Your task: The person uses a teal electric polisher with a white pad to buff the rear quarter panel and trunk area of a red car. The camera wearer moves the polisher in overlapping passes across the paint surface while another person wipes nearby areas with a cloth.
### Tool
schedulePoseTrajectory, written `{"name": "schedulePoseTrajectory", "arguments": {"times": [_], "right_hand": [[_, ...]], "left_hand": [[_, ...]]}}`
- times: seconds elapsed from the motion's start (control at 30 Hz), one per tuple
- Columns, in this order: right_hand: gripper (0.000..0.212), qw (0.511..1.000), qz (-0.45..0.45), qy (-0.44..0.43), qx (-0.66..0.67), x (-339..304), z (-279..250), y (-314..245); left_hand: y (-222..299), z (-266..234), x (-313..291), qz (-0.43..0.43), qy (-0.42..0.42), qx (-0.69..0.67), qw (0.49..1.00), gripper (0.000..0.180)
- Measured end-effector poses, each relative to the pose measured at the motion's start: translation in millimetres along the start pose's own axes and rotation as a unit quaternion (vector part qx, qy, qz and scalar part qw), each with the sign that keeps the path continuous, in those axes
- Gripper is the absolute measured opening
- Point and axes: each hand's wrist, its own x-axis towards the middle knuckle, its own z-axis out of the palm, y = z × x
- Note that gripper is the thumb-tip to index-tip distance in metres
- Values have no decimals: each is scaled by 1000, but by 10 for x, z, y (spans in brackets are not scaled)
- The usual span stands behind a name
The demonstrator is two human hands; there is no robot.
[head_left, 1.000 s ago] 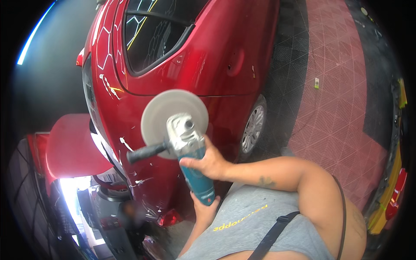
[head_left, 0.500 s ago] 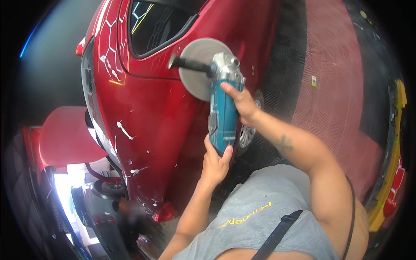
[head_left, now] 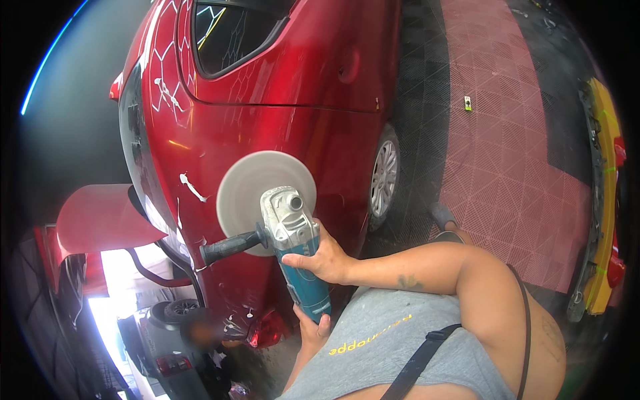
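A polisher [head_left: 298,243] with a teal body, silver head and black side handle [head_left: 230,248] is in both my hands. Its round white pad [head_left: 248,183] lies against or just over the side of a red car [head_left: 280,133]; I cannot tell whether they touch. The pad is smeared, as if spinning. My right hand [head_left: 327,257] grips the body just behind the silver head. Around the rear end of the body my left hand [head_left: 313,328] is closed, partly hidden by the tool. White streaks of compound [head_left: 193,188] mark the paint left of the pad.
A wheel [head_left: 385,175] sits low on the car's side, and a red tail light [head_left: 267,328] is at the near end. The open tailgate [head_left: 107,217] sticks out left. A small box [head_left: 468,103] lies on the floor tiles. Yellow and red panels [head_left: 605,200] stand at far right.
The polisher has come down and left, nearer to me, along the car's side. Its body has tilted and the side handle has swung lower. Both hands stay on it.
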Motion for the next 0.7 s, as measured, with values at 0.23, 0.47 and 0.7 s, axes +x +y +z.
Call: {"name": "schedulePoseTrajectory", "arguments": {"times": [0.23, 0.47, 0.7], "right_hand": [[82, 996, -35, 58, 64, 528, -552, -298], [47, 987, -70, 66, 127, 1585, -1266, -1327], [55, 989, -58, 56, 127, 1781, -1294, -1517]], "left_hand": [[722, 381, 748, -92, -39, -73, 992, 96], [2010, 680, 2113, -69, -45, -126, 989, 65], [2404, 554, 2217, -114, -56, -129, 983, 56]]}}
